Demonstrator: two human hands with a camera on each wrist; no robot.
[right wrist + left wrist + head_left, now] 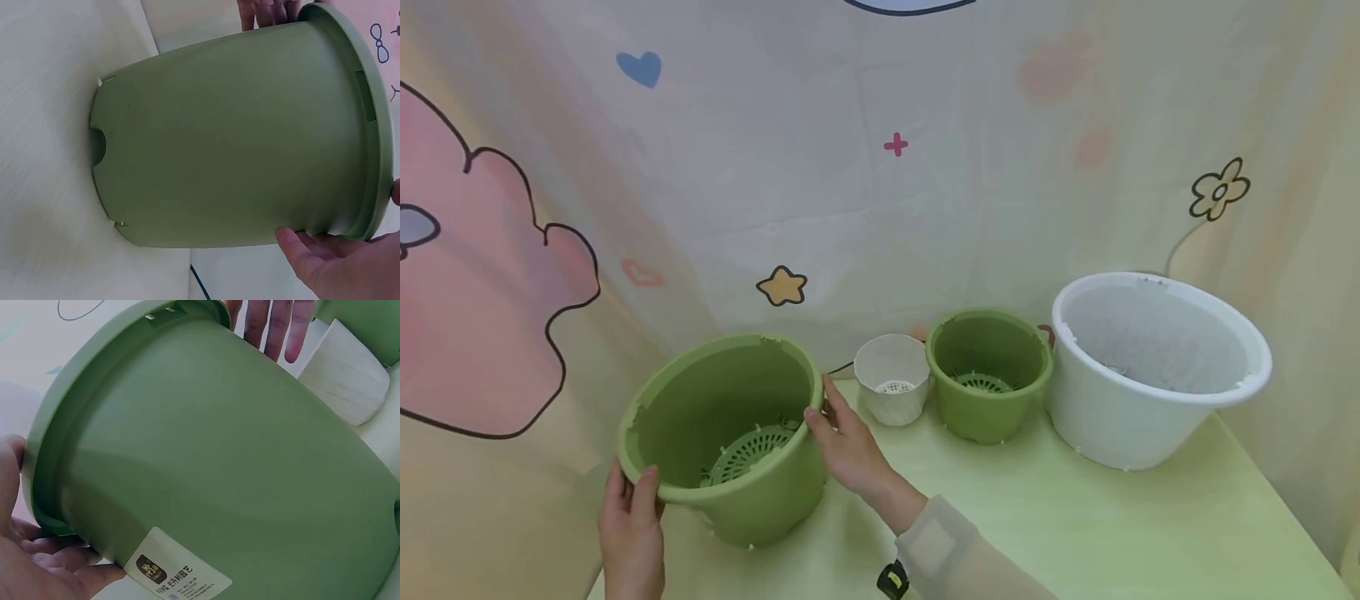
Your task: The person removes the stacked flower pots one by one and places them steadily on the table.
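A large green plastic flower pot (767,504) stands at the left of the table, its slotted base visible inside. My left hand (632,529) grips the rim at the front left, thumb on top and fingers beneath. On the right side of the rim, my right hand (853,450) holds it the same way. In the left wrist view a paper label (178,572) sticks to the pot's outer wall, beside the left fingertips. The right wrist view shows the pot's notched lower edge close to the tabletop; whether it touches I cannot tell.
To the right stand a small white pot (892,408), a medium green pot (988,417) and a large white pot (1120,425), in a row along the back of the pale table (1075,533). A printed curtain (850,208) hangs right behind them.
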